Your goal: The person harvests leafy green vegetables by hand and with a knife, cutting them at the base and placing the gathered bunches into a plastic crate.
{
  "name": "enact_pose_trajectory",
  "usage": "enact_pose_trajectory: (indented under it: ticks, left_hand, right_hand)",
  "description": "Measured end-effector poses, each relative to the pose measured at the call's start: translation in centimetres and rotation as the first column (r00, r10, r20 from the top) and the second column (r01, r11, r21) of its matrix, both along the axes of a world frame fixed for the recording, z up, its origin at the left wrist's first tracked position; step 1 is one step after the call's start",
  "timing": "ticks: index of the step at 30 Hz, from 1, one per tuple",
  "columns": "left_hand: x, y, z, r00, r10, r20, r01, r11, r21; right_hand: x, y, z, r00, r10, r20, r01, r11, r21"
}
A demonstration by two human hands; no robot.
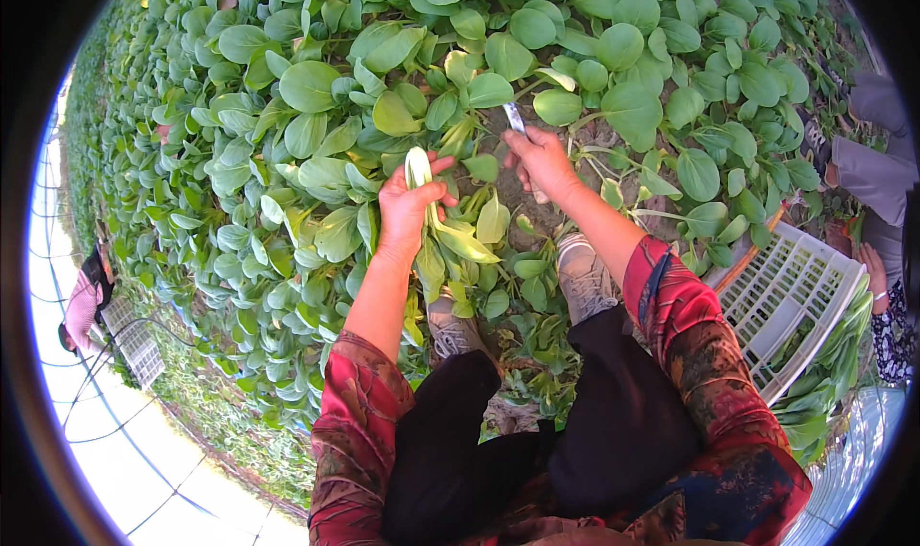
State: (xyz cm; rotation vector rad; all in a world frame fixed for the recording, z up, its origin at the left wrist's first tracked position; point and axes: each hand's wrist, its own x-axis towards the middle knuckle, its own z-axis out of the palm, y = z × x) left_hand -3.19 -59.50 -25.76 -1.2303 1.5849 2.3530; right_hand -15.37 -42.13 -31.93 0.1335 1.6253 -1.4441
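Note:
My left hand (406, 207) is closed around a cut bok choy (418, 169). Its pale stem end points up past my thumb, and its leaves hang down toward my left shoe. A short distance to the right, my right hand (543, 163) grips a small knife (514, 118). The blade points away from me, among the leaves, and the handle's end shows below my palm. Rooted bok choy plants (489, 91) stand densely just beyond both hands, and bare soil shows under the right one.
My shoes (586, 276) stand among low leaves. To the right, a pale plastic crate (791, 297) sits beside a pile of leafy greens (815, 402). Another person (877, 153) is at the right edge. A distant person (84, 302) is at far left near another crate (134, 340).

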Motion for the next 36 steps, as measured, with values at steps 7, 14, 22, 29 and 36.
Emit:
enact_pose_trajectory:
  ticks: [7,14,22,29,36]
  left_hand:
    - [0.8,0.7,-0.3,0.99,-0.14,0.032,0.142,0.987,-0.081]
    - [0.1,1.2,2.2,0.993,-0.062,-0.099,0.064,0.998,0.023]
    - [-3.0,5.3,6.8,0.878,-0.263,-0.399,0.241,0.965,-0.104]
    - [-4.4,8.9,7.1,0.89,-0.374,-0.261,0.4,0.915,0.054]
    - [-3.0,1.2,3.0,0.985,-0.154,0.078,0.166,0.97,-0.175]
  right_hand:
    - [-1.1,-4.6,-0.8,0.996,-0.004,0.088,-0.011,0.985,0.174]
    - [0.6,-1.0,-0.2,0.963,-0.267,0.028,0.269,0.957,-0.108]
    - [2.4,7.1,8.7,0.931,-0.337,-0.137,0.282,0.907,-0.311]
    - [3.0,8.2,11.8,0.937,-0.154,-0.312,0.036,0.935,-0.354]
    - [0.2,4.6,6.9,0.905,0.418,-0.08,-0.399,0.898,0.186]
